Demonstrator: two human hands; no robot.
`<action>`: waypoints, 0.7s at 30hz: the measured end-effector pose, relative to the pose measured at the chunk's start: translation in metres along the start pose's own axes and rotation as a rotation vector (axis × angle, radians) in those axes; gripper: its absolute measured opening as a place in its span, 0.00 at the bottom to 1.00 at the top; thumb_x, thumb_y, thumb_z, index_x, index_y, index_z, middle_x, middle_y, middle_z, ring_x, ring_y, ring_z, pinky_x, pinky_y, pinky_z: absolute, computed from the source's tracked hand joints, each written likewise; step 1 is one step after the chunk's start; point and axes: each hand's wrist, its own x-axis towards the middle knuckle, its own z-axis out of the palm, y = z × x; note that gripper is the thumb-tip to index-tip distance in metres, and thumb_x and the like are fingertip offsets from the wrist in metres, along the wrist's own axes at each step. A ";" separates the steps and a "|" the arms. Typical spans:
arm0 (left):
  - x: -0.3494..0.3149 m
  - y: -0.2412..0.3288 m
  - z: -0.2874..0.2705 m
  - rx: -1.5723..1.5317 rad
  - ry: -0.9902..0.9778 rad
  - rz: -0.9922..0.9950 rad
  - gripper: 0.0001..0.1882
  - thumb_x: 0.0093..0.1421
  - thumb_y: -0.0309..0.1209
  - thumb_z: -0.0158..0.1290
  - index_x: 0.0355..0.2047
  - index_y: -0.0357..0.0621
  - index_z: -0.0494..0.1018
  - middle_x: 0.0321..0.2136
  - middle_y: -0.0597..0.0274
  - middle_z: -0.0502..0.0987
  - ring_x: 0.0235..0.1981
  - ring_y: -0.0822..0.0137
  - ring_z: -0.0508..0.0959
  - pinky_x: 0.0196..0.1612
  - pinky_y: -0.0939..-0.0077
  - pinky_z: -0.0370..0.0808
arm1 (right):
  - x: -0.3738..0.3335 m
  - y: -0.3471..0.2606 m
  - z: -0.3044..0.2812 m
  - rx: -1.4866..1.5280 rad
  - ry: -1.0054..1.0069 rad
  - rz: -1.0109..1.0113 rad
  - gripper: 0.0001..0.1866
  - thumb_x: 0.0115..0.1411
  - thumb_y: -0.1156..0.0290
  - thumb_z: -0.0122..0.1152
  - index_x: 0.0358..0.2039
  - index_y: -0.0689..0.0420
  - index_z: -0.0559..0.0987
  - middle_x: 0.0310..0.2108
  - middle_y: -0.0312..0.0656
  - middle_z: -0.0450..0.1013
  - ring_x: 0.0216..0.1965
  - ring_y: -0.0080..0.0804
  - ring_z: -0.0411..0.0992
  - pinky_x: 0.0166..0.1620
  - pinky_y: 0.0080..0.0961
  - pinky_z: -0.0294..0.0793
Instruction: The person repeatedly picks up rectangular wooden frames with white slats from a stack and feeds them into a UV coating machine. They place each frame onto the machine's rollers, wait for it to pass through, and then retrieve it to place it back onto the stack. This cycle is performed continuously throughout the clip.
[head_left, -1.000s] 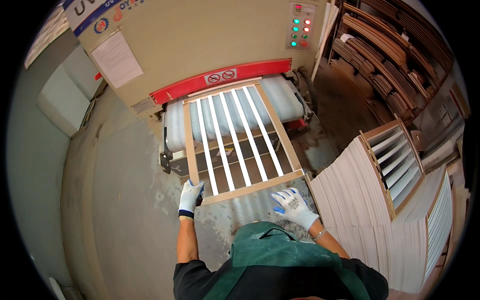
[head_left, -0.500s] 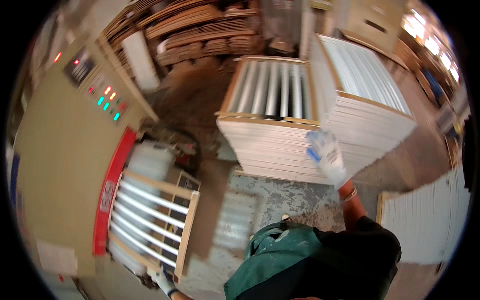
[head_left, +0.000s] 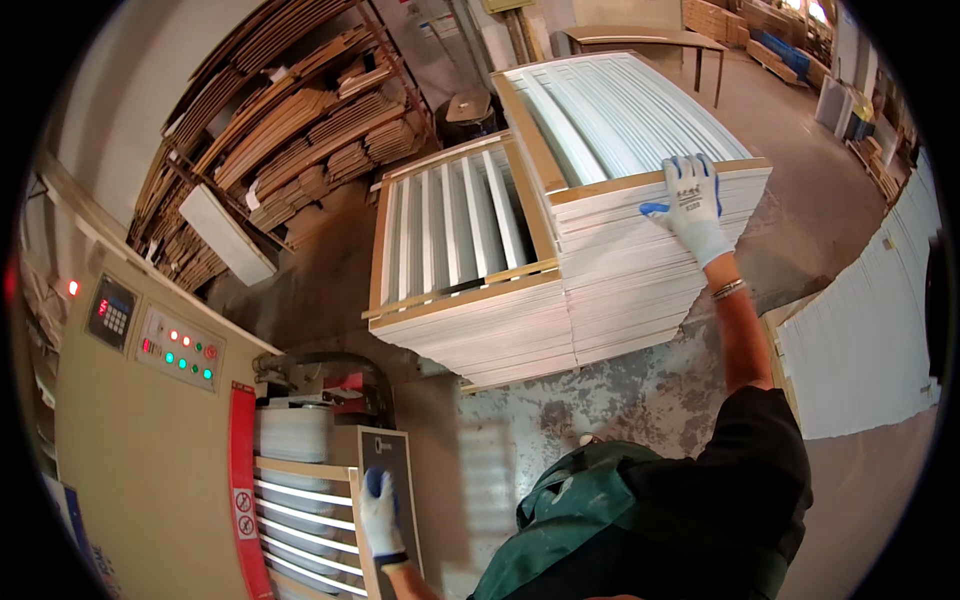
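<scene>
Beige machine [head_left: 150, 440], with lit buttons. Slatted frame [head_left: 306, 533], at its red-edged outlet. Left hand [head_left: 380, 512], gloved, at the frame's end rail; grip cannot be told. Shorter stack [head_left: 470, 325] of white-slatted frames. Taller stack [head_left: 630, 285], adjoining. Right hand [head_left: 693, 205], gloved, thumb spread wide, laid on its top edge.

slatted frame [head_left: 308, 535] partly beyond lower edge

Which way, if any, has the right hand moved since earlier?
Yes: the right hand went rightward, from near the frame at the machine to the taller stack.
</scene>
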 end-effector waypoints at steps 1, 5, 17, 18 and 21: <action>0.021 -0.003 0.020 -0.069 -0.116 0.048 0.22 0.70 0.34 0.56 0.60 0.33 0.73 0.47 0.56 0.81 0.45 0.69 0.80 0.52 0.74 0.75 | 0.000 -0.001 -0.002 0.021 -0.015 -0.024 0.40 0.53 0.37 0.69 0.55 0.54 0.73 0.56 0.45 0.69 0.62 0.44 0.62 0.69 0.44 0.54; 0.047 0.118 0.113 -0.294 -0.400 0.197 0.23 0.74 0.38 0.51 0.61 0.33 0.72 0.47 0.55 0.81 0.44 0.72 0.80 0.52 0.75 0.76 | -0.023 0.005 0.014 0.184 0.169 -0.263 0.30 0.49 0.50 0.75 0.46 0.55 0.76 0.49 0.46 0.70 0.56 0.46 0.65 0.64 0.47 0.60; 0.044 0.282 0.236 -0.452 -0.869 0.246 0.16 0.72 0.39 0.53 0.49 0.37 0.75 0.30 0.70 0.77 0.26 0.82 0.70 0.28 0.86 0.63 | -0.173 -0.011 -0.056 0.579 0.303 -0.483 0.17 0.44 0.70 0.68 0.38 0.58 0.80 0.44 0.45 0.71 0.50 0.49 0.70 0.53 0.51 0.69; 0.031 0.279 0.237 -0.508 -0.834 0.225 0.14 0.72 0.38 0.54 0.46 0.39 0.75 0.27 0.72 0.75 0.24 0.83 0.67 0.25 0.85 0.59 | -0.178 -0.011 -0.050 0.584 0.266 -0.485 0.18 0.45 0.71 0.69 0.40 0.57 0.81 0.45 0.44 0.72 0.51 0.48 0.69 0.55 0.51 0.69; 0.018 0.264 0.221 -0.466 -0.796 0.176 0.08 0.70 0.34 0.56 0.40 0.41 0.75 0.23 0.71 0.74 0.16 0.82 0.65 0.19 0.82 0.57 | -0.189 -0.017 -0.034 0.558 0.239 -0.559 0.18 0.47 0.71 0.68 0.41 0.57 0.81 0.48 0.44 0.72 0.53 0.48 0.69 0.57 0.51 0.68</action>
